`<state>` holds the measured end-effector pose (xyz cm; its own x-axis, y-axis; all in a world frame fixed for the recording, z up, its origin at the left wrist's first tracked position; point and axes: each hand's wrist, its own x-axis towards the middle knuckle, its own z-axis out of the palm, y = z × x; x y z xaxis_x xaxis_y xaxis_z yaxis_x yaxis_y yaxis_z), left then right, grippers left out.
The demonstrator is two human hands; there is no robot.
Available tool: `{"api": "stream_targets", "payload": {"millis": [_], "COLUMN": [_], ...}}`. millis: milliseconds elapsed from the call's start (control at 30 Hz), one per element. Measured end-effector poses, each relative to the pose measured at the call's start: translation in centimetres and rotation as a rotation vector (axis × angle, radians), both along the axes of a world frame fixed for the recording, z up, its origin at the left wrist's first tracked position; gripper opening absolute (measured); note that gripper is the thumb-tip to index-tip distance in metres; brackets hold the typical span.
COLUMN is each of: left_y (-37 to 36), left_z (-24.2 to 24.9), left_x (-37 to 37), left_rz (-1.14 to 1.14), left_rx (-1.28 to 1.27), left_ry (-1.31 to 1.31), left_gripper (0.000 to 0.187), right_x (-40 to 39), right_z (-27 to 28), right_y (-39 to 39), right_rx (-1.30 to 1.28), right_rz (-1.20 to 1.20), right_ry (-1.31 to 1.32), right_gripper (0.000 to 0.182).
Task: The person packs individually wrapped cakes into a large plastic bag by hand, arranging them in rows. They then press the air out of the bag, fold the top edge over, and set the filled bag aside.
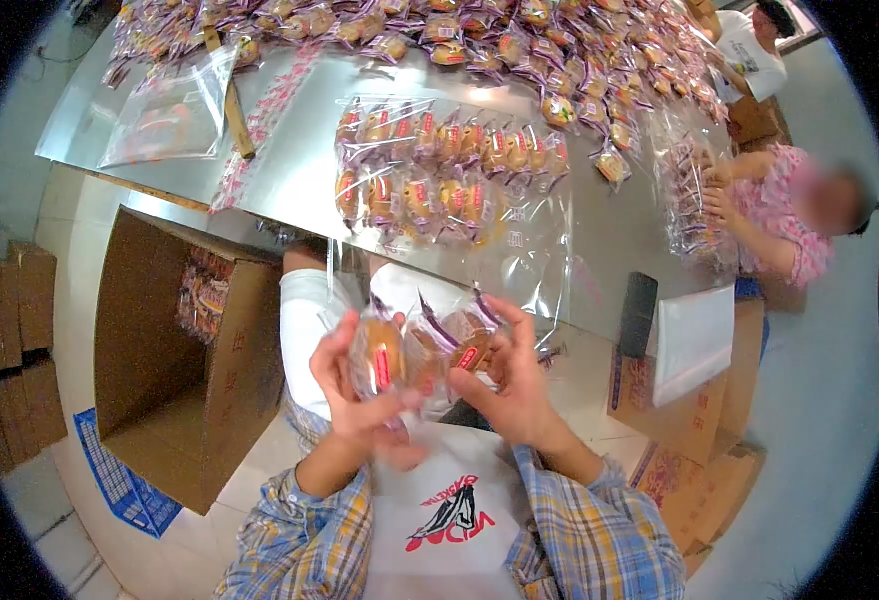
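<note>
Holding wrapped cakes (421, 350) pinched between left hand (344, 385) and right hand (507, 385) | bag (459, 190) on worktop (289, 170) seemingly part-filled | many loose cakes (519, 40) remain.

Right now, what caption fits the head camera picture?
Both hands hold wrapped cakes above a half-filled clear bag on a metal table.

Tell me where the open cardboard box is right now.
In the head view, the open cardboard box stands on the floor at the person's left, below the edge of the metal table and beside the left hand.
</note>
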<state>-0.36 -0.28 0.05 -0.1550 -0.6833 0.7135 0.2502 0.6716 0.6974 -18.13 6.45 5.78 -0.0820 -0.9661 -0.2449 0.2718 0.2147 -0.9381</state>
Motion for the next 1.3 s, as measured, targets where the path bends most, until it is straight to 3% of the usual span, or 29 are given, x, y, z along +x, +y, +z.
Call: {"api": "stream_targets", "payload": {"millis": [67, 100, 167, 200, 267, 333, 433, 467, 500, 600, 700, 867, 1000, 1133, 1300], "left_y": [0.6, 0.8, 1.9, 1.4, 1.2, 1.5, 1.5, 1.4, 1.4, 1.8, 2.3, 2.3, 2.1, 1.9, 1.1], "left_z": [-0.5, -0.4, 0.6, 0.9, 2.3, 4.8, 4.7, 3.8, 3.3, 2.5, 2.3, 1.6, 1.4, 1.5, 1.4], "left_x": [-0.7, -1.2, -1.8, -1.4, -1.6, -1.5, -1.1, -0.3, -0.1, -0.4, -0.6, -1.2, -0.3, -0.4, 0.1], "left_rz": [-0.025, -0.036, -0.021, -0.018, -0.097, -0.228, -0.392, -0.528, -0.544, -0.547, -0.548, -0.667, -0.847, -0.845, -0.926], "left_rx": [0.053, 0.077, 0.334, 0.389, 0.605, 0.921, 1.056, 1.015, 1.036, 1.089, 1.163, 1.099, 1.193, 1.215, 1.153], "left_ry": [0.12, 0.182, 0.374, 0.3, 0.347, 0.414, 0.351, 0.316, 0.322, 0.356, 0.48, 0.408, 0.29, 0.341, 0.083], "left_gripper": [0.048, 0.056, 0.079, 0.104, 0.116, 0.131, 0.13, 0.112, 0.112, 0.116, 0.121, 0.129, 0.121, 0.117, 0.118], "right_x": [0.8, 1.0, 1.3, 1.4, 1.7, 2.5, 1.6, 1.1, 0.9, 1.2, 1.3, 1.8, 1.8, 2.4, 2.0], "right_z": [-0.7, -0.6, -0.2, -0.1, 0.0, -2.3, -2.8, -2.0, -1.3, -0.1, -2.4, -4.4, -5.6, -5.9, -6.1], "right_y": [0.2, 0.1, 0.0, 0.0, 0.6, 0.9, 0.7, 0.7, 0.7, 1.5, 1.1, 2.3, 2.7, 3.0, 2.9], "right_rx": [-0.012, -0.071, -0.18, -0.226, -0.287, -0.428, -0.568, -0.57, -0.568, -0.562, -0.657, -0.638, -0.665, -0.683, -0.702], "right_rz": [-0.019, -0.047, -0.077, -0.086, -0.059, -0.166, -0.167, -0.124, -0.081, -0.015, -0.061, -0.147, -0.192, -0.261, -0.309], "right_ry": [-0.093, -0.004, 0.189, 0.294, 0.534, 0.523, 0.724, 0.867, 1.01, 1.082, 0.871, 0.848, 0.917, 0.947, 1.102], "right_gripper": [0.089, 0.086, 0.082, 0.081, 0.08, 0.083, 0.081, 0.081, 0.082, 0.102, 0.116, 0.097, 0.091, 0.081, 0.079]}}
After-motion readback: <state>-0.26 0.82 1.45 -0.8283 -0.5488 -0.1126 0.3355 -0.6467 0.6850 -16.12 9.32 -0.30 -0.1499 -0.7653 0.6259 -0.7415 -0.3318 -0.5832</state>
